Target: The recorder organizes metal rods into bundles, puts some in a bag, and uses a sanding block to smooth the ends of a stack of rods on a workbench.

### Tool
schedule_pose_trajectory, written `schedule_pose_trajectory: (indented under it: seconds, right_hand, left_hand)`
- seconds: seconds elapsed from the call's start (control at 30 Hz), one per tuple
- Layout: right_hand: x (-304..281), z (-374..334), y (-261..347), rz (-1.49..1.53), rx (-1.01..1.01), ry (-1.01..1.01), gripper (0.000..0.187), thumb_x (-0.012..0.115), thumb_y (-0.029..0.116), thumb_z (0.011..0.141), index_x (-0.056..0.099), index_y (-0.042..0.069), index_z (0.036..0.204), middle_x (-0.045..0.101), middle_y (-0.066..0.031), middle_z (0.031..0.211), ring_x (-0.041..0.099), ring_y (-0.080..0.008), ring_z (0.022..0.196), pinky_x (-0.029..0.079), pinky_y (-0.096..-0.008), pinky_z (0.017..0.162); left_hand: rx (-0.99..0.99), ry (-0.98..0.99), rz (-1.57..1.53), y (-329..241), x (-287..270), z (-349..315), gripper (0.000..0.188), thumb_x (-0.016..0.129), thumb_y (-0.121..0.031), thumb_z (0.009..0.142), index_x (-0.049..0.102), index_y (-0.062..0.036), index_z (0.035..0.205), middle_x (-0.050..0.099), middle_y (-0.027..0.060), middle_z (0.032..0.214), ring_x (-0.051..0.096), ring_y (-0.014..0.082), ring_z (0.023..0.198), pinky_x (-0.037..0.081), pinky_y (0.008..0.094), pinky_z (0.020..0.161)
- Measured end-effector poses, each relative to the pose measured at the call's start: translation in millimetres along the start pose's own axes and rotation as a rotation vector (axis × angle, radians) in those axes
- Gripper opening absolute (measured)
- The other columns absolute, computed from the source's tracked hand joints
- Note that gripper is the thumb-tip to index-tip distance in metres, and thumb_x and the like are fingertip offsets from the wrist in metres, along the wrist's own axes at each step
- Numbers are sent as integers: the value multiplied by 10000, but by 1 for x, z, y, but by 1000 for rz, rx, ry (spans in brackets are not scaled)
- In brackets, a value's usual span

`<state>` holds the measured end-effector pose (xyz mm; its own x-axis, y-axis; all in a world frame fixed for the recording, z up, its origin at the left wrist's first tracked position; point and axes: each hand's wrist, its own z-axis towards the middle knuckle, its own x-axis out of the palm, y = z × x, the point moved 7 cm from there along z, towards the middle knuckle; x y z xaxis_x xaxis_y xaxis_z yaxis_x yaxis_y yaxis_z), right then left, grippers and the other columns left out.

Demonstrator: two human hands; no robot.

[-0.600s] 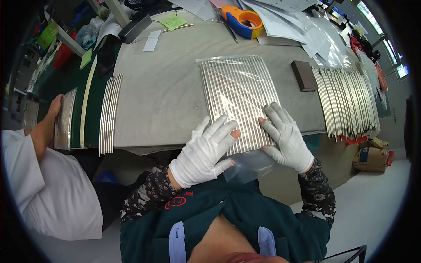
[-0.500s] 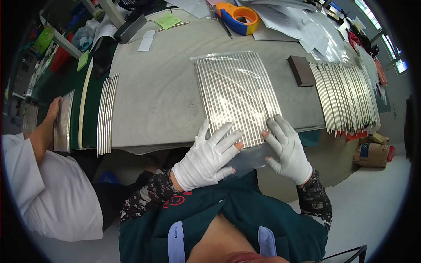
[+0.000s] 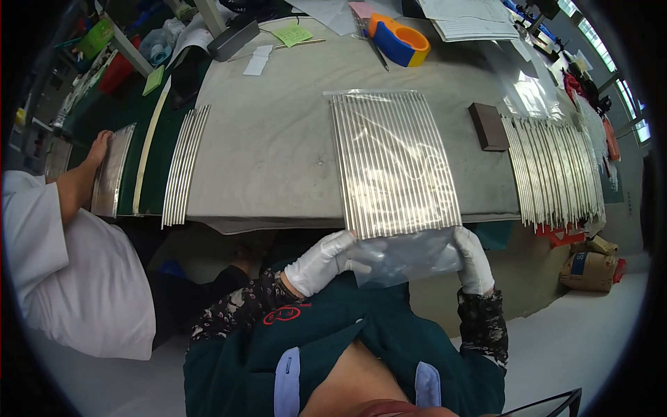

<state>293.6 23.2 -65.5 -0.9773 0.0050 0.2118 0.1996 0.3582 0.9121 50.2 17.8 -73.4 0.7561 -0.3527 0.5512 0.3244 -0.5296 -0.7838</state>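
A row of thin silvery metal rods point(image 3: 396, 163) lies side by side inside a clear plastic bag point(image 3: 406, 258), on the table in front of me. The bag's loose end hangs past the table's near edge toward my body. My left hand point(image 3: 321, 264), in a white glove with bare fingertips, is closed on the bag's left edge by the rods' near ends. On the opposite side my gloved right hand point(image 3: 474, 261) grips the bag's right edge; its fingers are partly hidden behind the plastic.
More rods point(image 3: 556, 172) lie at the right beside a dark brown block point(image 3: 488, 126). A smaller row of rods point(image 3: 186, 167) is at the left. Farther back are a blue-and-yellow tape dispenser point(image 3: 399, 40) and papers point(image 3: 469, 19). Another person's hand point(image 3: 101, 144) touches a bundle at far left.
My hands went from lying spread over the rods' near ends to gripping the bag's two sides lower down. The bag's loose end is now spread wider between them.
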Motion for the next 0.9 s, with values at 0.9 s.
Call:
schedule_pose_trajectory:
  seconds: [0.9]
  right_hand:
    - [26,-7,-5,13,163,253,221,608,194,872,632,-22,836,649,-86,729,635,-160,629,507,-253,642]
  left_hand:
    - [-34,-103,198,-1,-35,-25,211,525,-133,918,618,38,837,666,109,808,637,157,776,498,274,763]
